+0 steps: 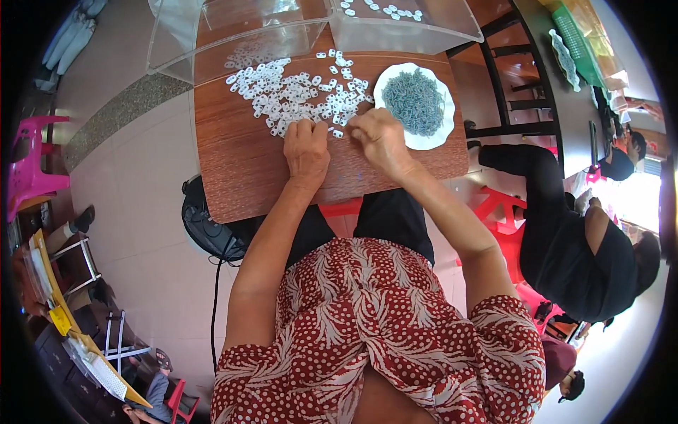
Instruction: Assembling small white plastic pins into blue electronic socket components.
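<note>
Both my hands, left hand [306, 150] and right hand [379, 138], pinch together small white plastic pieces [296, 92] on the brown wooden table [240, 162]; next, I judge, fitting a blue-grey part from the white plate [446, 134] calls for a fine grip

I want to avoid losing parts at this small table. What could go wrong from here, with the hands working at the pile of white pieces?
1. The white pieces lie loose and spread out; a sweep of the left hand or right hand might scatter some off the wooden table.
2. The white plate of grey-blue parts sits near the table's right edge, close to the right hand; a nudge could tip it over.
</note>
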{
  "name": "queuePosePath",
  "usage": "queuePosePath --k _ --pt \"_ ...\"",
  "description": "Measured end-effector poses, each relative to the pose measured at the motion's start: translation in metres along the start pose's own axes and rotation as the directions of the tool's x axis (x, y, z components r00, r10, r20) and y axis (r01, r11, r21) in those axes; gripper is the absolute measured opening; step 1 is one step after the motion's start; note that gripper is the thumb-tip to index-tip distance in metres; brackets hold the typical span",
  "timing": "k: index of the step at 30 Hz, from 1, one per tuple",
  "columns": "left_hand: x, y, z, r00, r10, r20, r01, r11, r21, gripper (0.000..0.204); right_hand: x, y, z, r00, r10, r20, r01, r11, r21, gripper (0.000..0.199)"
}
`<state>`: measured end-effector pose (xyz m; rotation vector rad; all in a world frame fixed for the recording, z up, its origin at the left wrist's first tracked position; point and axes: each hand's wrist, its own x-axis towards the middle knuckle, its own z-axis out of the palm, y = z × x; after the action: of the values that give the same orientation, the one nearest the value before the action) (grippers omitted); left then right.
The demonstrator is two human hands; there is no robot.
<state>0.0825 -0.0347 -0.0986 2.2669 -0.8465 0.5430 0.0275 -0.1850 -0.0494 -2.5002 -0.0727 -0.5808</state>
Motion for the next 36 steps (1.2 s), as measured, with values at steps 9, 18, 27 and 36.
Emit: queuePosePath --k 9,18,27,36 --pt "-0.007 0.007 -0.025 0.984 -0.148 0.104 0.162 0.976 -0.145 0.005 -0.007 0.014 0.024 0.996 -0.077 0.052 0.086 0.973 -0.216 0.014" --pt "-0.014 0.007 -0.046 0.934 -0.259 0.247 0.333 0.882 -0.334 0.006 -0.003 0.011 0.020 0.974 -0.175 0.145 0.211 0.934 -0.289 0.012" --pt "-0.005 0.023 -0.061 0.927 -0.207 0.312 0.328 0.850 -0.412 0.005 -0.011 -0.049 0.008 0.870 0.459 0.181 -0.492 0.778 0.392 0.008" --pt "-0.009 0.050 -0.069 0.604 -0.561 0.566 0.686 0.003 -0.728 0.002 -0.023 -0.077 0.019 0.802 0.594 0.064 -0.512 0.628 0.585 0.006"
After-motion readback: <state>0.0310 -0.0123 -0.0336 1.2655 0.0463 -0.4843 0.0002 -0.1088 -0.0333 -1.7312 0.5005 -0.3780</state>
